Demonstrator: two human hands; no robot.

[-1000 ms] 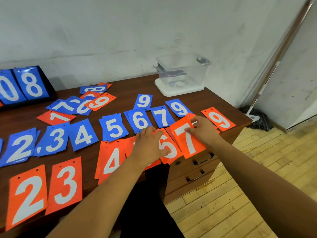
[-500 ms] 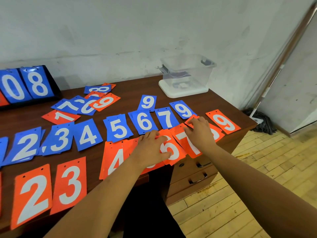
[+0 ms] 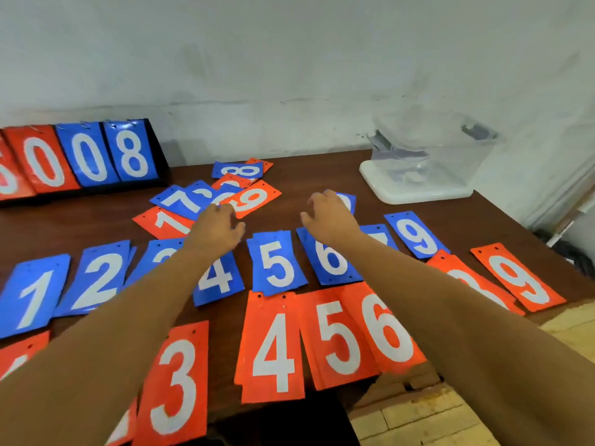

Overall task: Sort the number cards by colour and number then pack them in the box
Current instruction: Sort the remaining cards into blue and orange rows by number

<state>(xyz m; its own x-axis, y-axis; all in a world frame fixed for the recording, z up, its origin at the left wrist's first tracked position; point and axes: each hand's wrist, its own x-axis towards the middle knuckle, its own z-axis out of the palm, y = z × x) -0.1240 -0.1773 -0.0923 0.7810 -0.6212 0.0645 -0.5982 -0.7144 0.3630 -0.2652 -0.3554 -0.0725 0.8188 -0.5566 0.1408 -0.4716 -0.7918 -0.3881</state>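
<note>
Blue number cards lie in a row across the table: 1 (image 3: 32, 296), 2 (image 3: 96, 280), 4 (image 3: 219, 278), 5 (image 3: 277, 262), 6 (image 3: 328, 257), 9 (image 3: 417, 235). Orange cards form a nearer row: 3 (image 3: 175, 381), 4 (image 3: 273, 346), 5 (image 3: 338, 336), 6 (image 3: 386, 326), 9 (image 3: 518, 278). A loose mixed pile (image 3: 225, 194) sits further back. My left hand (image 3: 219, 228) hovers at the pile's near edge, fingers loosely curled, holding nothing. My right hand (image 3: 328, 214) reaches over a blue card behind the 6, fingers spread. The clear plastic box (image 3: 431, 156) stands at the back right.
A black flip scoreboard (image 3: 80, 159) showing 0, 0, 8 stands at the back left against the wall. The brown table (image 3: 322, 175) ends at the right near the orange 9. Wooden floor lies below right, with drawers under the table's front edge.
Both hands have left the orange 6 and 7 cards at the front and reached forward toward the back of the table. The camera has moved closer and tilted down.
</note>
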